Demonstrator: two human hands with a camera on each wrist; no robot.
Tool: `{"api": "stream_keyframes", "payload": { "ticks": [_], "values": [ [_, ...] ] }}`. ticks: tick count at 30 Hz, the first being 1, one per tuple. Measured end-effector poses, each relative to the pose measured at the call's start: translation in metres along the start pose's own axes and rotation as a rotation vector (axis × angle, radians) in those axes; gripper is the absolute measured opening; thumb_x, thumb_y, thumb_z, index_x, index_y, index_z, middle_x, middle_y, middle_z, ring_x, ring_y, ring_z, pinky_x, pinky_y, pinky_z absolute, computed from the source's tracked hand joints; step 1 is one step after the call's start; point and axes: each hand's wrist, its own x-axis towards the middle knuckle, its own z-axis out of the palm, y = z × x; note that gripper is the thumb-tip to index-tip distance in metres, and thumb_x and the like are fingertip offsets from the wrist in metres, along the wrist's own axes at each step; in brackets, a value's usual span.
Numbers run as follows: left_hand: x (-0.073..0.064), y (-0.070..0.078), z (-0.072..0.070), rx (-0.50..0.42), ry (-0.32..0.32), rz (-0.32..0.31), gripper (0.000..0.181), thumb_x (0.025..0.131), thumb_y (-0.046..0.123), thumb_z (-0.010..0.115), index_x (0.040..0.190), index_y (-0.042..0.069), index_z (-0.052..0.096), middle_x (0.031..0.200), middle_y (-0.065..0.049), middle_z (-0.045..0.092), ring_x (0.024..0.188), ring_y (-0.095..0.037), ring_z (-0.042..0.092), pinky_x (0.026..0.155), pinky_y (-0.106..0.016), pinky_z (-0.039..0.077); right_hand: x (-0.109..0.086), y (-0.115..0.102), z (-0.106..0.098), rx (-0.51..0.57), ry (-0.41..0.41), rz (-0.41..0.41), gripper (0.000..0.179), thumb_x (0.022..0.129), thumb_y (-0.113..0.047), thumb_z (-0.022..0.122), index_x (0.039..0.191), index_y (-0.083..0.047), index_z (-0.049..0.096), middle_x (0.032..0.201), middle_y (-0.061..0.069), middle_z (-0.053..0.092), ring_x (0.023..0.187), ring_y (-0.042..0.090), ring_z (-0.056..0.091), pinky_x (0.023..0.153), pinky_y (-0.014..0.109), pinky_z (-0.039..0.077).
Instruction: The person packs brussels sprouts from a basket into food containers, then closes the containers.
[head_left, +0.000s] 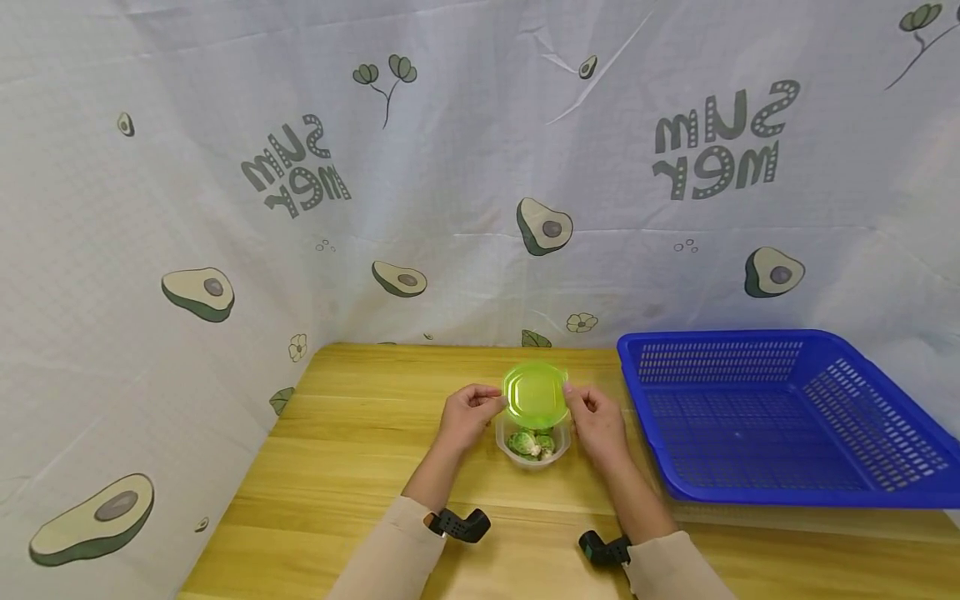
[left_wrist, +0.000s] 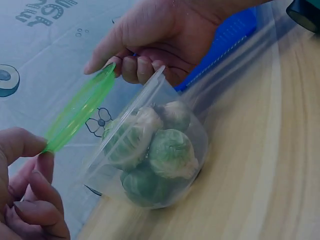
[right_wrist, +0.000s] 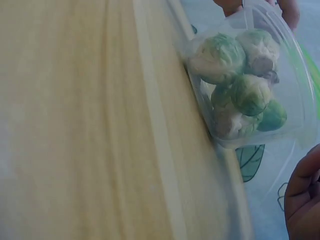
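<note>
A translucent green lid [head_left: 536,395] is pinched at opposite edges by both hands, above a clear plastic container [head_left: 532,462]. My left hand [head_left: 467,417] grips its left edge between thumb and finger. On the other side, my right hand [head_left: 600,423] holds the right edge in the same way. Several Brussels sprouts [left_wrist: 172,154] lie inside the container, which stands on the table with its top uncovered. Seen from the left wrist, the lid is tilted and apart from the container's rim [left_wrist: 125,120]. In the right wrist view the lid is mostly cut off.
A large blue plastic basket [head_left: 757,492] stands on the right of the wooden table [head_left: 360,467], close to my right forearm. Behind and to the left hangs a white curtain [head_left: 450,167] printed with avocados. Each wrist wears a black camera.
</note>
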Motion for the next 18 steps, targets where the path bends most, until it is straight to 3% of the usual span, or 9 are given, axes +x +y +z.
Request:
{"api": "stream_keyframes", "payload": {
  "ticks": [5, 10, 18],
  "values": [
    [-0.018, -0.001, -0.007, 0.034, -0.097, -0.05, 0.033, 0.088, 0.014, 0.076, 0.116, -0.002, 0.07, 0.072, 0.005, 0.058, 0.063, -0.01, 0.05, 0.058, -0.022, 0.042, -0.007, 0.001, -0.002, -0.031, -0.054, 0.016, 0.047, 0.104, -0.04, 0.058, 0.068, -0.01, 0.05, 0.052, -0.004, 0.047, 0.05, 0.013, 0.046, 0.049, 0.025, 0.038],
    [-0.03, -0.004, -0.011, 0.02, -0.171, -0.107, 0.039, 0.089, 0.018, 0.076, 0.123, 0.003, 0.066, 0.072, 0.003, 0.056, 0.06, -0.011, 0.046, 0.053, -0.023, 0.037, -0.011, 0.005, -0.005, -0.06, -0.101, 0.024, 0.047, 0.104, -0.033, 0.059, 0.064, -0.011, 0.047, 0.049, -0.003, 0.045, 0.048, 0.014, 0.044, 0.048, 0.025, 0.036],
    [-0.037, -0.011, -0.012, -0.022, -0.182, -0.099, 0.046, 0.091, 0.015, 0.075, 0.132, 0.003, 0.06, 0.074, 0.003, 0.056, 0.057, -0.009, 0.043, 0.048, -0.021, 0.033, -0.015, 0.013, -0.007, -0.037, -0.189, 0.053, 0.044, 0.102, -0.033, 0.063, 0.067, -0.008, 0.05, 0.052, 0.0, 0.048, 0.049, 0.016, 0.049, 0.05, 0.026, 0.042]
  ]
}}
